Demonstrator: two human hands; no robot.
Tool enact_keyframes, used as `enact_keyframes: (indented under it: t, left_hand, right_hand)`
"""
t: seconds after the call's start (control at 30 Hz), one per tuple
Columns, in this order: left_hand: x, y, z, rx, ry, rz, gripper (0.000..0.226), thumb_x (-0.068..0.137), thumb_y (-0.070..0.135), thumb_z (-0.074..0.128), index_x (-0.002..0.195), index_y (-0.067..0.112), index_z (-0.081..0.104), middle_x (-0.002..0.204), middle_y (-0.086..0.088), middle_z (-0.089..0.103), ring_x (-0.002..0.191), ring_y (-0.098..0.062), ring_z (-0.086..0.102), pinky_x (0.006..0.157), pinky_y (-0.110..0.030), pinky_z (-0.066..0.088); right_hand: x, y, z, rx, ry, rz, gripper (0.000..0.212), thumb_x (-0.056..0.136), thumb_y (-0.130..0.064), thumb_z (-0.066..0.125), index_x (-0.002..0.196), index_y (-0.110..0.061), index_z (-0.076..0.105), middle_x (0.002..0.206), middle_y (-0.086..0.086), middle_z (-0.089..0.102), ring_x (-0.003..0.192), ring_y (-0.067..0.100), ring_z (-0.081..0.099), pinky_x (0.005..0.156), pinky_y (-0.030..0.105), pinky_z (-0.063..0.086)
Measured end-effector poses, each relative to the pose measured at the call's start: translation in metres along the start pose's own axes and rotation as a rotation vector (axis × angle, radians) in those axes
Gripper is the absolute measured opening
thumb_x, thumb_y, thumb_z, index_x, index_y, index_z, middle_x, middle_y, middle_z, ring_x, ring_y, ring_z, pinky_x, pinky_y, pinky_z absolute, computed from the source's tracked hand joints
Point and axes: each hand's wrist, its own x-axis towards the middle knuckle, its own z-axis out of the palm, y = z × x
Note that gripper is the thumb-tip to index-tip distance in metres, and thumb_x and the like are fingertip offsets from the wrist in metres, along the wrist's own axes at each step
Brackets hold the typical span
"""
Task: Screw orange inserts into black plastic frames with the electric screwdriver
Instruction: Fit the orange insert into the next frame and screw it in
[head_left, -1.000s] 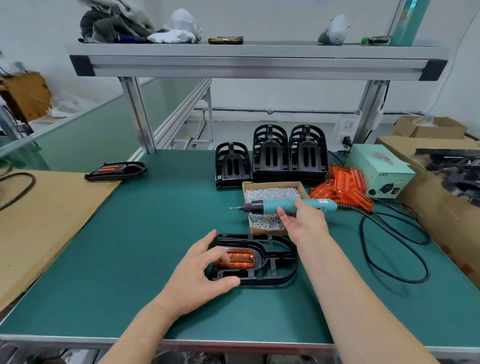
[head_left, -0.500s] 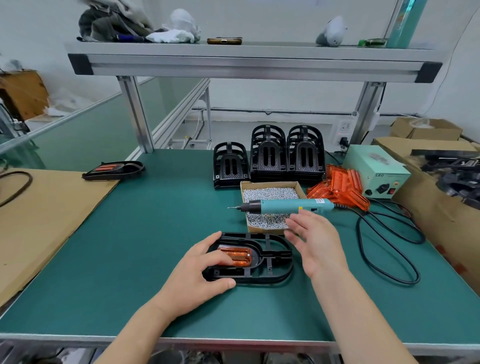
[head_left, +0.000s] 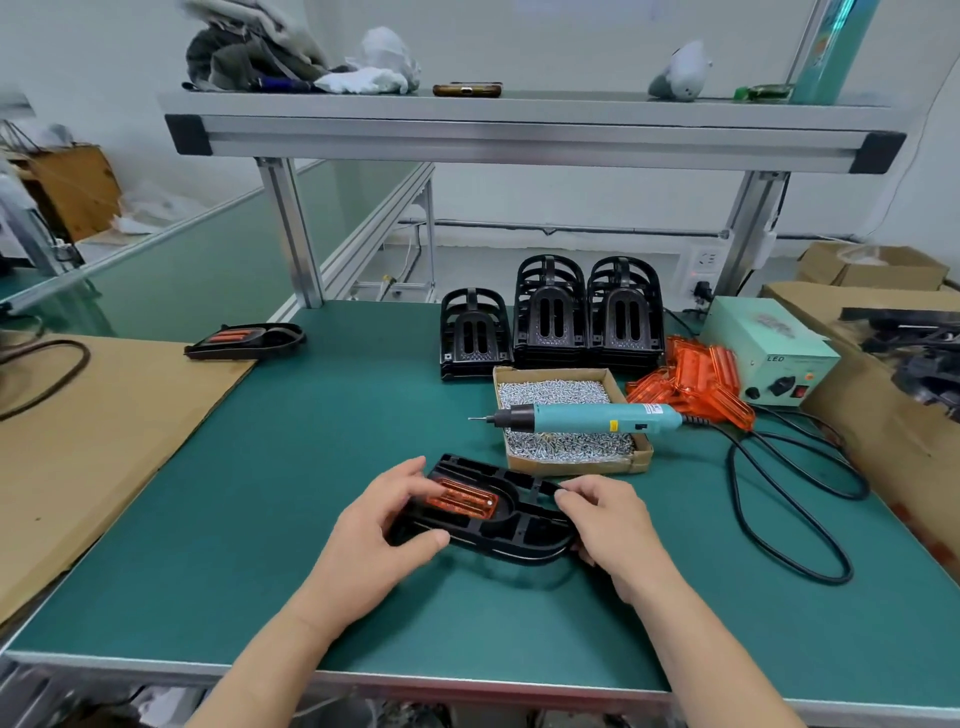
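A black plastic frame (head_left: 511, 527) with an orange insert (head_left: 464, 500) in it is held tilted above the green table, its far left end raised. My left hand (head_left: 387, 530) grips its left end, thumb under the near edge and fingers on the insert. My right hand (head_left: 605, 522) grips the frame's right end. The teal electric screwdriver (head_left: 589, 418) lies untouched across the cardboard box of screws (head_left: 550, 392), tip pointing left.
Stacks of black frames (head_left: 550, 312) stand behind the screw box, with a pile of orange inserts (head_left: 696, 379) and a pale green power unit (head_left: 769, 358) to the right. The black cable (head_left: 795, 499) loops over the table's right side. A finished frame (head_left: 244, 340) lies far left beside cardboard.
My right hand let go of the screwdriver, left it on the screw box, and came down to grip the frame's right end. Both hands have lifted and tilted the frame.
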Motion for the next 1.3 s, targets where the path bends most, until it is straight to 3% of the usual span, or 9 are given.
enact_keyframes:
  t: [0.13, 0.23, 0.37, 0.5, 0.67, 0.8, 0.93, 1.17, 1.3]
  left_hand:
    - [-0.005, -0.005, -0.011, -0.292, 0.051, -0.123, 0.065, 0.076, 0.022, 0.070, 0.134, 0.041, 0.050, 0.141, 0.018, 0.055, 0.134, 0.001, 0.046, 0.110, -0.023, 0.038]
    - [-0.004, -0.009, -0.013, -0.531, 0.072, -0.211, 0.079, 0.070, 0.012, 0.060, 0.142, 0.040, 0.044, 0.142, 0.007, 0.057, 0.134, -0.015, 0.050, 0.115, -0.039, 0.034]
    - [0.001, -0.009, -0.013, -0.878, 0.178, -0.265, 0.077, 0.082, -0.012, 0.040, 0.150, 0.024, 0.037, 0.140, -0.015, 0.055, 0.128, -0.030, 0.056, 0.111, -0.045, 0.038]
    - [0.006, -0.009, -0.008, -0.781, 0.248, -0.331, 0.070, 0.094, -0.017, 0.042, 0.153, 0.016, 0.029, 0.143, -0.020, 0.050, 0.123, -0.033, 0.059, 0.106, -0.043, 0.045]
    - [0.016, -0.002, -0.012, -0.711, 0.202, -0.399, 0.029, 0.091, 0.018, 0.060, 0.114, 0.000, 0.058, 0.092, -0.013, 0.072, 0.075, -0.018, 0.071, 0.062, -0.021, 0.055]
    - [0.023, -0.004, -0.017, -0.829, 0.242, -0.394, 0.011, 0.088, 0.010, 0.062, 0.097, 0.004, 0.061, 0.079, -0.006, 0.067, 0.060, -0.011, 0.062, 0.053, -0.019, 0.051]
    - [0.032, -0.004, -0.018, -0.715, 0.352, -0.399, 0.020, 0.099, -0.006, 0.044, 0.091, 0.003, 0.060, 0.078, -0.012, 0.066, 0.061, -0.015, 0.061, 0.053, -0.020, 0.052]
    - [0.072, -0.009, -0.037, -0.581, 0.564, -0.511, 0.016, 0.097, 0.002, 0.047, 0.096, -0.009, 0.058, 0.068, -0.018, 0.068, 0.043, -0.011, 0.062, 0.038, -0.016, 0.046]
    - [0.101, -0.021, -0.061, -0.587, 0.610, -0.568, 0.015, 0.098, 0.002, 0.050, 0.093, -0.010, 0.058, 0.053, -0.013, 0.067, 0.039, -0.012, 0.061, 0.036, -0.015, 0.046]
  right_hand:
    - [0.002, -0.005, 0.011, 0.155, -0.057, 0.069, 0.018, 0.088, -0.008, 0.059, 0.076, 0.003, 0.067, 0.052, 0.005, 0.055, 0.049, 0.020, 0.044, 0.038, 0.023, 0.028]
    - [0.003, -0.012, 0.021, 0.146, -0.094, 0.071, 0.019, 0.085, -0.008, 0.058, 0.073, 0.005, 0.064, 0.052, 0.008, 0.054, 0.052, 0.023, 0.045, 0.037, 0.023, 0.026]
    - [0.004, -0.021, 0.034, 0.169, -0.121, 0.092, 0.018, 0.087, -0.005, 0.057, 0.072, -0.002, 0.067, 0.057, 0.012, 0.054, 0.044, 0.020, 0.043, 0.036, 0.021, 0.023]
    - [0.002, -0.039, 0.044, 0.269, -0.263, 0.152, 0.022, 0.089, -0.001, 0.050, 0.074, 0.000, 0.065, 0.052, 0.011, 0.057, 0.036, 0.014, 0.037, 0.034, 0.017, 0.018]
    - [0.001, -0.059, 0.062, 0.325, -0.489, 0.171, 0.028, 0.089, -0.002, 0.044, 0.071, -0.004, 0.065, 0.050, 0.010, 0.052, 0.034, 0.011, 0.036, 0.033, 0.016, 0.016]
    - [0.009, -0.066, 0.074, 0.385, -0.562, 0.233, 0.030, 0.095, -0.007, 0.041, 0.080, -0.001, 0.066, 0.053, 0.010, 0.055, 0.035, 0.010, 0.039, 0.031, 0.017, 0.019]
    - [0.016, -0.065, 0.086, 0.433, -0.513, 0.196, 0.018, 0.096, -0.006, 0.046, 0.083, -0.003, 0.058, 0.051, 0.009, 0.057, 0.036, 0.011, 0.043, 0.032, 0.018, 0.023]
    - [0.005, -0.040, 0.111, 0.029, -0.246, -0.315, 0.016, 0.099, -0.015, 0.050, 0.088, -0.018, 0.061, 0.066, 0.007, 0.068, 0.043, 0.013, 0.057, 0.045, 0.028, 0.047]
    - [0.007, -0.033, 0.112, -0.059, -0.118, -0.453, 0.017, 0.097, -0.019, 0.051, 0.085, -0.025, 0.061, 0.067, 0.001, 0.065, 0.060, 0.021, 0.061, 0.061, 0.037, 0.053]
